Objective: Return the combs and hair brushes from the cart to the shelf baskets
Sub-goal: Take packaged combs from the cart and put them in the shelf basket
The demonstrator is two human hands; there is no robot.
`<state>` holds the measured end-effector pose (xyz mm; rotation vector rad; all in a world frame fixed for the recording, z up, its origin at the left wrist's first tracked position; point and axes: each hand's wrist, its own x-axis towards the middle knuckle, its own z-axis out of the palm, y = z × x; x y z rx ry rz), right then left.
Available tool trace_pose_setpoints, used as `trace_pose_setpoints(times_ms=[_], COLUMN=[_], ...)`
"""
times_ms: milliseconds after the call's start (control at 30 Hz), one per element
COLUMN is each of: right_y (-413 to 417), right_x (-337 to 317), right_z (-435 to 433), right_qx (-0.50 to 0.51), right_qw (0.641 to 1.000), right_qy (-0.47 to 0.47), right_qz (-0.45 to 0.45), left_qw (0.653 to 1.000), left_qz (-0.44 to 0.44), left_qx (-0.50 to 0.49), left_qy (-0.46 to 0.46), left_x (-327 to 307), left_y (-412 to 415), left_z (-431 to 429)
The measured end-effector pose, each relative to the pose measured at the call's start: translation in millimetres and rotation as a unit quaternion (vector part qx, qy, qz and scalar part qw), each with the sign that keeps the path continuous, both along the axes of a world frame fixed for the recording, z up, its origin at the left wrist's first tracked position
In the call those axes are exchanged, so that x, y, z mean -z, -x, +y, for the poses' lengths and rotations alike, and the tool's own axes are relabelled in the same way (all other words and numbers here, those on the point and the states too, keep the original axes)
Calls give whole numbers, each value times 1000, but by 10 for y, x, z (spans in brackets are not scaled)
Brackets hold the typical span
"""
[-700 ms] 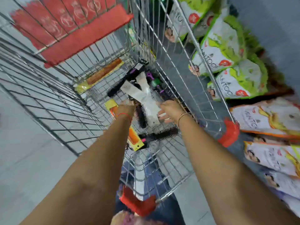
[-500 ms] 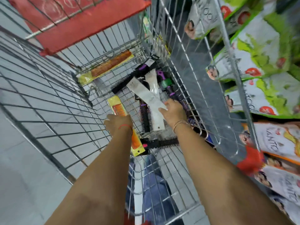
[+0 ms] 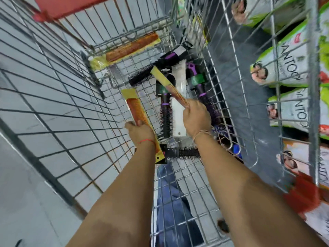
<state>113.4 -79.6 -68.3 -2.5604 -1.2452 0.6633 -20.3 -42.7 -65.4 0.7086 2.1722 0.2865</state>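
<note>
Both my arms reach down into a wire shopping cart (image 3: 74, 107). My left hand (image 3: 140, 132) grips a packaged orange comb (image 3: 137, 107) on a yellow card, lifted off the cart floor. My right hand (image 3: 195, 118) holds another orange comb (image 3: 169, 86) by its end, with the yellow card pointing away. Beneath them lie a white comb pack (image 3: 178, 118), round black brushes with purple handles (image 3: 165, 118), a black brush (image 3: 142, 76) and another brush (image 3: 187, 152) near my wrists. A third orange comb (image 3: 128, 49) leans against the cart's far wall.
Green and white product bags (image 3: 288, 68) fill the shelf to the right of the cart. The cart's red seat flap (image 3: 71, 6) is at the top, a red corner bumper (image 3: 302, 195) at the right. Grey floor tiles show through the left side.
My left hand closed on the orange comb and raised it. My right hand left the white pack and picked up a second orange comb. The camera moved closer over the cart.
</note>
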Motion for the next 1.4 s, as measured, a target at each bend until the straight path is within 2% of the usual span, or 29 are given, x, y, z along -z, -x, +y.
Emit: trace_pose_setpoints(times_ms=[133, 233, 300, 433, 533, 600, 700, 800, 867, 1000, 1100, 1133, 1300, 1400], right_y=[126, 211, 251, 257, 172, 54, -186, -423, -590, -893, -1096, -1170, -1407, -1477], right_x=[-165, -466, -793, -1552, -2161, -2560, -3140, -3701, -3982, -4393, -4548, -4584, -4490, -4205], right_z=[-52, -52, -34, -63, -217, -389, -756, -1319, -1783, -2856, -3668, -3940, -4965, -5292], right_qx=[74, 107, 159, 251, 320, 381, 438, 479, 525, 602, 654, 662, 690, 692], right_qw=[995, 989, 970, 899, 838, 780, 698, 650, 624, 622, 592, 592, 616, 675], right_qy=[-65, -97, -169, -345, -440, -496, -561, -566, -538, -442, -410, -396, -332, -224], right_qz=[13, 38, 70, 94, 53, 8, -75, -168, -213, -233, -232, -232, -184, -124], left_qw=[998, 992, 976, 894, 827, 789, 725, 668, 637, 576, 540, 530, 504, 492], left_qz=[25, -8, -46, -174, -265, -311, -396, -465, -462, -423, -379, -373, -302, -222], left_qx=[2, 28, 90, 224, 263, 284, 331, 410, 498, 650, 703, 715, 781, 817], left_qy=[-49, -121, -195, -348, -420, -447, -457, -412, -364, -261, -266, -262, -211, -205], left_x=[-204, -548, -854, -1548, -2127, -2579, -3201, -3731, -3990, -4383, -4530, -4565, -4422, -4074], left_y=[-150, -290, -398, -538, -721, -950, -1388, -1772, -2039, -2528, -2803, -2885, -3273, -3360], left_z=[-28, 73, 143, 266, 206, 37, -397, -1009, -1443, -2377, -3123, -3387, -4270, -4512])
